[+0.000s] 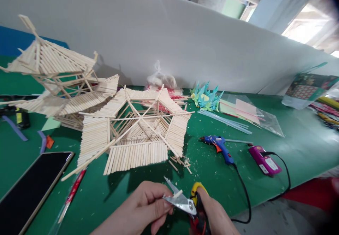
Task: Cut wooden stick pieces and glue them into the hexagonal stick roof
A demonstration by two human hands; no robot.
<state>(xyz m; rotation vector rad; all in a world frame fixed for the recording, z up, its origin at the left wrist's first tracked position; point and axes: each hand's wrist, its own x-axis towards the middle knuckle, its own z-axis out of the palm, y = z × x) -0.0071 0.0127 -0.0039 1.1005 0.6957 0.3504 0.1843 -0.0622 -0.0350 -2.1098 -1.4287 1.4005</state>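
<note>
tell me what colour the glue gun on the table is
The glue gun is blue with an orange-red trigger; it shows in the head view.

The left hand (143, 206) slants in from the lower left, its thumb (161, 207) and forefinger (157, 190) pinched together, the fingers (159, 223) beneath curled inward. The right hand (213, 208) grips near it, thumb extended forward, its fingers mostly hidden; the 2 hands are apart.
</note>
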